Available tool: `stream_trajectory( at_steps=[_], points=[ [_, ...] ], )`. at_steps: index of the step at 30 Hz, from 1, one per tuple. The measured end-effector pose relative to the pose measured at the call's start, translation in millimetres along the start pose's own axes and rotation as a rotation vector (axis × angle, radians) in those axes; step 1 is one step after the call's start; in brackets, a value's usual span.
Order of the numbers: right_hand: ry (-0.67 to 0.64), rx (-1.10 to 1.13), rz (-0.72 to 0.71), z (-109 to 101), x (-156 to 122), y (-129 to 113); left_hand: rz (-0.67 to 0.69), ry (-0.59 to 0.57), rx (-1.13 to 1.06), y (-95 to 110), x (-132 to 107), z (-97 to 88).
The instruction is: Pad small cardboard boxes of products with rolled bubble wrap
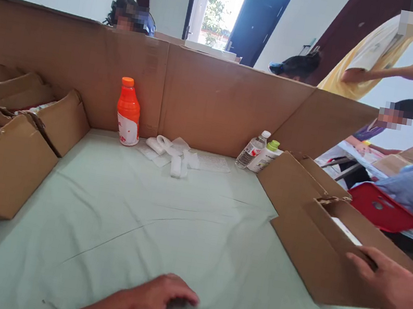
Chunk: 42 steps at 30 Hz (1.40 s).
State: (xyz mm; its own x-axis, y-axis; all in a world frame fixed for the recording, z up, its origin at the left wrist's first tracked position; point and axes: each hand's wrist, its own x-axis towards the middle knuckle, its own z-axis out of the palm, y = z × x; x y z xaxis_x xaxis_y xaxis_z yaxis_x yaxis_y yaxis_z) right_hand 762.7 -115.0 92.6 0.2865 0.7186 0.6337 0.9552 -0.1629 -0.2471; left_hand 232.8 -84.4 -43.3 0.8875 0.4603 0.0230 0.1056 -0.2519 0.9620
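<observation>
Low over the green cloth, my left hand is open, its thumb and fingers curved apart with nothing between them. My right hand is at the right, over the rim of an open cardboard box. Its thumb and forefinger show apart; the other fingers are partly hidden, and nothing is seen in its grip. A white item lies inside that box, just beyond the fingertips.
At the back stand an orange bottle, a clear water bottle and a white bottle with a green cap. White foam wrap pieces lie between them. Cardboard boxes line the left; a cardboard wall closes the back. Several people are beyond.
</observation>
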Motion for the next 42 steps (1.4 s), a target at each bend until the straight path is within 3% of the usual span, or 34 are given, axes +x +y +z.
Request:
stream_trajectory(
  at_steps=[3,7,10,13,15,18,20,22,25,27,30,34,37,42],
  points=[
    [-0.017,-0.155,-0.010,-4.0,-27.9,-64.2,-0.206,0.268,-0.183,5.5,-37.5,-42.6],
    [-0.086,0.053,-0.378,-1.0,-48.0,-188.8,-0.235,0.587,-0.204,-4.3,-77.7,-82.8],
    [-0.229,0.264,-0.585,6.0,-45.7,-281.9,-0.187,0.814,-0.122,-12.3,-92.1,-96.6],
    [-0.403,0.457,-0.711,11.1,-41.8,-335.3,-0.152,0.923,-0.107,-14.6,-101.8,-99.4],
    [-0.353,0.564,-0.652,16.6,-42.7,-340.5,-0.173,0.953,-0.111,-13.8,-108.8,-99.0],
    [-0.251,0.622,-0.274,37.4,-53.2,-319.3,-0.241,1.001,-0.134,-13.5,-118.4,-99.0],
    [-0.340,0.654,-0.021,57.7,-68.9,-304.1,-0.288,1.018,-0.159,-16.1,-121.4,-99.5],
    [-0.514,0.746,0.102,77.4,-89.4,-299.2,-0.334,1.021,-0.158,-21.7,-120.6,-100.3],
    [-0.706,0.898,0.139,99.6,-111.1,-312.9,-0.368,1.028,-0.108,-32.2,-113.3,-105.3],
    [-0.724,0.936,0.174,110.9,-109.4,-328.3,-0.358,1.053,-0.074,-37.2,-105.0,-114.5],
    [-0.716,0.991,0.206,132.7,-85.7,-347.4,-0.350,1.133,-0.038,-38.5,-86.8,-139.2],
    [-0.740,1.127,0.165,180.1,-49.5,-361.3,-0.325,1.283,0.027,-37.4,-58.0,-176.5],
    [-0.727,1.146,0.124,214.0,-33.2,-359.0,-0.326,1.346,0.066,-41.6,-42.0,-188.7],
    [-0.562,0.809,0.209,248.3,-6.6,-327.6,-0.347,1.384,0.094,-48.8,-31.4,-183.0]
  ],
)
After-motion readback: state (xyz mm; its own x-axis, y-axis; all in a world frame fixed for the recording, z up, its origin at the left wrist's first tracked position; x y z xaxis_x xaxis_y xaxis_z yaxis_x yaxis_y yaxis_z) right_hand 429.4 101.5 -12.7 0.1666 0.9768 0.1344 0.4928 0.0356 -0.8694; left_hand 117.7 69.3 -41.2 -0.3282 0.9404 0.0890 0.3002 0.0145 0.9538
